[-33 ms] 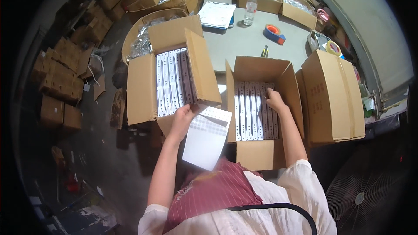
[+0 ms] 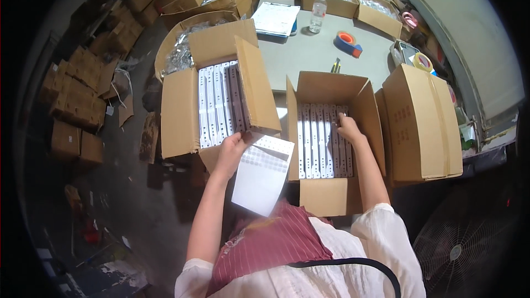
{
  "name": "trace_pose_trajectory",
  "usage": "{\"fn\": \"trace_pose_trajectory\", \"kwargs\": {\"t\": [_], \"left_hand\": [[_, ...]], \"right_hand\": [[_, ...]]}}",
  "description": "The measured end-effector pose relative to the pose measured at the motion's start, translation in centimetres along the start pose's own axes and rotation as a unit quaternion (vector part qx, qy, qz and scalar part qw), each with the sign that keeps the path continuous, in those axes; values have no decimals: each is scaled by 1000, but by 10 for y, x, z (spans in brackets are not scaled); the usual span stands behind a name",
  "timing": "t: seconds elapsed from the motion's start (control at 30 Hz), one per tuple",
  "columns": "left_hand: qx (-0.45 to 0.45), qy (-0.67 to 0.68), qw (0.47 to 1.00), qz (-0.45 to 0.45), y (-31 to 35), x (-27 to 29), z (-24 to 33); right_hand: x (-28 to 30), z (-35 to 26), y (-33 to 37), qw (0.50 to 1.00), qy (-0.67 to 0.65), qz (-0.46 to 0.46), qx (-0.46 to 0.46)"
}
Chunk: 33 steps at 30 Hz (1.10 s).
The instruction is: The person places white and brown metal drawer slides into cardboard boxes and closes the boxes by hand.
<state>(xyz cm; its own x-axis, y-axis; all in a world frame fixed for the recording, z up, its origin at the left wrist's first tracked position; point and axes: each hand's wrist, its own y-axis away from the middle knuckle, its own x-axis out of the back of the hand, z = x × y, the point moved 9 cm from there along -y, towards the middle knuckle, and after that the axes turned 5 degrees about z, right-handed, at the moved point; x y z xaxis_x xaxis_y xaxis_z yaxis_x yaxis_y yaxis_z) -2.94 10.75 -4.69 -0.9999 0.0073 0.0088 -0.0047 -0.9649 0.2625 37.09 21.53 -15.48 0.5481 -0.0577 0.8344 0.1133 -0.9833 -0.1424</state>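
My left hand (image 2: pixel 232 144) pinches the upper corner of a white sheet (image 2: pixel 258 179), which hangs down and shows rows of small grey round stickers across its upper part. That hand is beside the near edge of the left open carton (image 2: pixel 179 113), where white slotted metal strips (image 2: pixel 216 102) stand packed in a row. Inside the right open carton (image 2: pixel 323 196) are similar upright metal strips (image 2: pixel 316 140). Over their far right end, my right hand (image 2: pixel 349 128) has its fingers drawn together, touching the strips. Whatever its fingertips hold, if anything, is too small to make out.
A closed, taped carton (image 2: pixel 422 124) stands to the right. On the grey table (image 2: pixel 276 58) are a blue tape dispenser (image 2: pixel 348 43), a cutter knife (image 2: pixel 335 65), a water bottle (image 2: pixel 317 15) and a clipboard (image 2: pixel 275 19). A fan (image 2: pixel 455 251) is at lower right.
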Motion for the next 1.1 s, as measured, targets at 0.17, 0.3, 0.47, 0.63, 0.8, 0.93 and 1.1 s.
{"fn": "trace_pose_trajectory", "kwargs": {"t": [0.17,0.3,0.47,0.63,0.8,0.93,1.1], "left_hand": [[-13,26,1000,-12,-2,-4,-1],[-18,28,999,-12,-2,-5,-2],[-16,32,999,-22,-5,-10,-1],[7,12,1000,-1,4,-2,9],[6,21,998,-61,6,-15,15],[52,65,992,-95,9,-13,10],[53,68,991,-102,7,-13,3]], "right_hand": [[-13,3,8,997,54,-62,-11],[-16,-1,8,997,45,-54,15],[-14,4,5,987,138,-24,77],[21,-51,-12,995,71,71,-3],[103,-237,17,944,-302,94,89],[95,-350,46,930,-160,19,330],[46,-361,49,942,-32,56,328]]}}
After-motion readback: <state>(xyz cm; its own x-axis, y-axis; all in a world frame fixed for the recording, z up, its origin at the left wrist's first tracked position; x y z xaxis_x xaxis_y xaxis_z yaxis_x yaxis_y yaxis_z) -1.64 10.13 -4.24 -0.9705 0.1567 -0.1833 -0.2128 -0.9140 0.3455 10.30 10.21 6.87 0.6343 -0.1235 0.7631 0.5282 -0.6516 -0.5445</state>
